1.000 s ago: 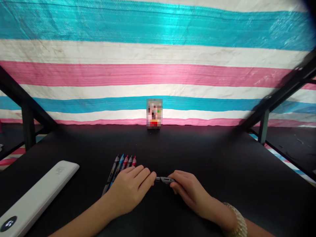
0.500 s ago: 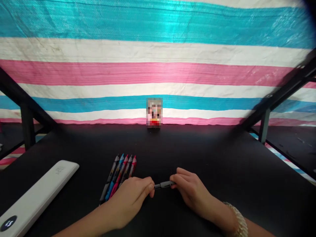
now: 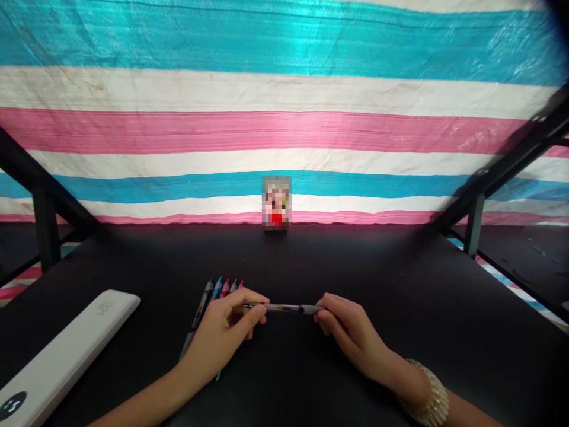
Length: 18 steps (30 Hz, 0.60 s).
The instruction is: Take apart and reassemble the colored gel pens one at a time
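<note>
1. Both hands are on one grey pen (image 3: 284, 308), held level just above the tabletop (image 3: 355, 261), near the person and about mid-scene.
2. By the look of it, the pen is being worked from its two ends. The clean way is a firm pinch at each end, with force kept straight along the barrel and no bending.
3. Small parts could slip loose, so holding it low over the tabletop seems wise.
4. On the left end, the left hand (image 3: 224, 332) pinches the pen between thumb and fingertips. The other fingers are curled in loosely, not clenched.
5. On the darker right end, the right hand (image 3: 351, 335) grips the same way, fingers closed round it. A beaded bracelet (image 3: 429, 397) sits on that wrist.
6. Just beyond the left hand, a row of pens (image 3: 220, 289) lies side by side, partly hidden by the fingers. The held pen is clear of them.
7. Further left lies a long white device (image 3: 66, 350). At the far edge, a small blurred card (image 3: 276, 201) stands against the striped sheet (image 3: 284, 130).
</note>
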### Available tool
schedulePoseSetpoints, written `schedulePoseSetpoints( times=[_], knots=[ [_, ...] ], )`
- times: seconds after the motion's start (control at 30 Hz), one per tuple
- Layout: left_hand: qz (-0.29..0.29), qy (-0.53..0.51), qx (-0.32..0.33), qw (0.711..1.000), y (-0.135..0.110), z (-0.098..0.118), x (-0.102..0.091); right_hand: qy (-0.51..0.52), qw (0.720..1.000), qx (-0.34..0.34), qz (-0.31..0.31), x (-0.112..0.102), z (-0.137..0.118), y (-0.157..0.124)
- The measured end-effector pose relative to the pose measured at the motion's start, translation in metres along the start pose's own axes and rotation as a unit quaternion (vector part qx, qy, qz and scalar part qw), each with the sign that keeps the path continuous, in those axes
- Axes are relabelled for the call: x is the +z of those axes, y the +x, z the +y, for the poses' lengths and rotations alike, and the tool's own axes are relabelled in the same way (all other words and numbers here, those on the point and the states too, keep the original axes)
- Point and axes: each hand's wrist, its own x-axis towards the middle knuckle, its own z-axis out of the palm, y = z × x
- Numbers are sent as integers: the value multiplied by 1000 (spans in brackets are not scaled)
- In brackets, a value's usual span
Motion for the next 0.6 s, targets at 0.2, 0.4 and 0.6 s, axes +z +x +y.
schedulePoseSetpoints(
  times=[0.2,0.4,0.6],
  knots=[
    [13,-39,0,999,-5,-3,4,-4,999,-42,15,-1,-4,1],
    [29,-5,1,1000,-7,-6,4,-32,992,-109,46,4,8,-6],
    [80,-18,41,996,-8,-8,6,81,996,20,-16,-2,-5,-3]
  ],
)
